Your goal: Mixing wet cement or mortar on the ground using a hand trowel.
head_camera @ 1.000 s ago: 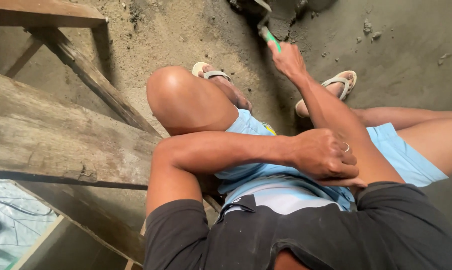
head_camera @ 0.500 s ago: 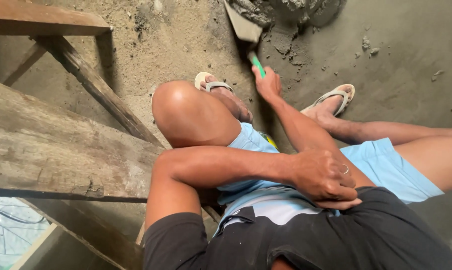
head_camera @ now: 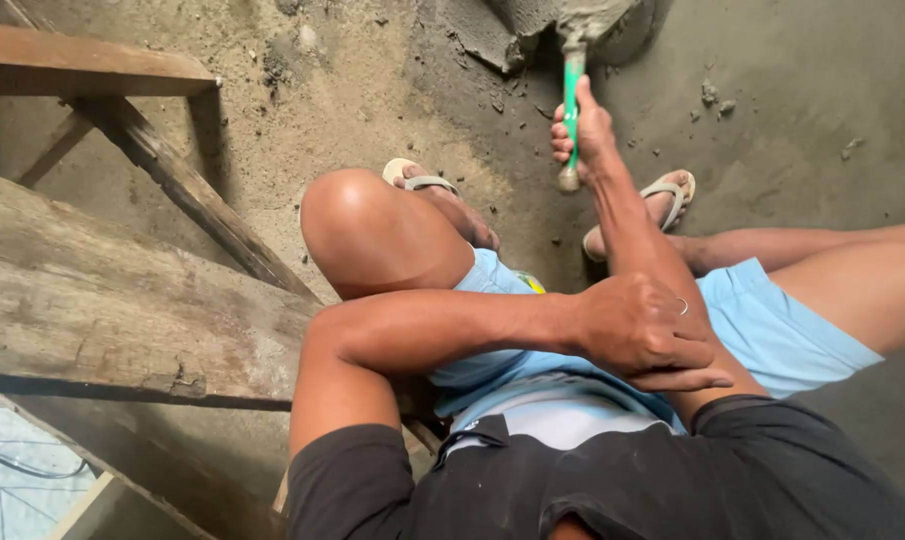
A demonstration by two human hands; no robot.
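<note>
My right hand [head_camera: 584,130] is stretched out ahead of me, closed around the green handle of a trowel [head_camera: 571,95]. The trowel's blade points away from me into a heap of wet grey mortar [head_camera: 562,25] on the floor. My left hand [head_camera: 644,335] lies across my body and grips my right upper arm, with a ring on one finger. I sit with knees bent, in light blue shorts and sandals.
A rough wooden plank [head_camera: 102,300] runs along my left side, with a slanted wooden brace [head_camera: 187,190] and another beam [head_camera: 82,65] behind it. Sandy concrete floor [head_camera: 802,120] spreads ahead and to the right, dotted with mortar crumbs.
My right hand has turned the trowel from lying angled to pointing straight ahead, and pushed its blade into the mortar heap. The left hand stays on my right arm.
</note>
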